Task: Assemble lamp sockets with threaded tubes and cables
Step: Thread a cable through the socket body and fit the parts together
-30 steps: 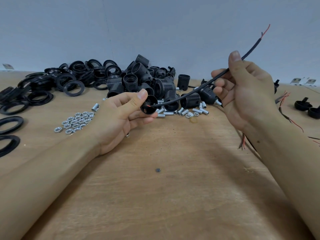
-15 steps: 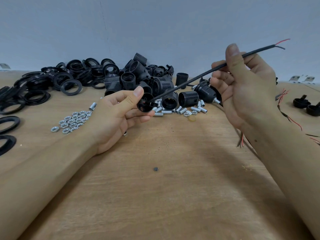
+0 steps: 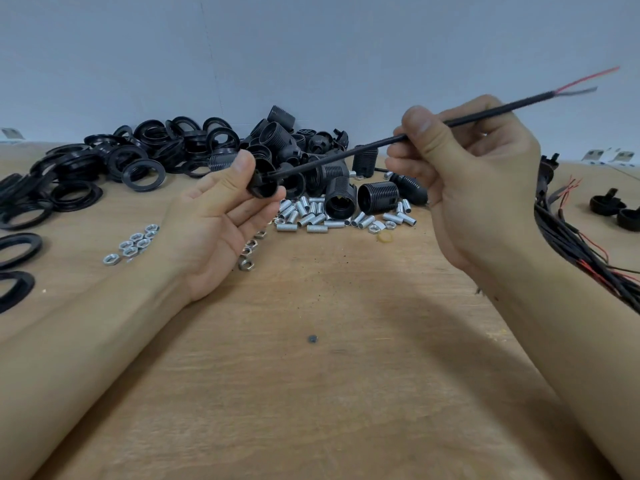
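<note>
Moved: cable (image 3: 346, 157) tail swung lower.
Left hand (image 3: 221, 220): pinches socket cap (image 3: 262, 183).
Right hand (image 3: 464, 174): grips cable above the counter (image 3: 311, 393).

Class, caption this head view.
Right hand feeds a cable into the socket cap held by the left hand.

Head-worn camera looks forward and down, close over the table (image 3: 311, 393).

Soft, even light, wide-angle view

Faint blurred shadows lie on the desk (image 3: 311, 393) under both forearms; the cable (image 3: 485, 114) tip at upper right smears with motion blur, and the edges bow outward.
</note>
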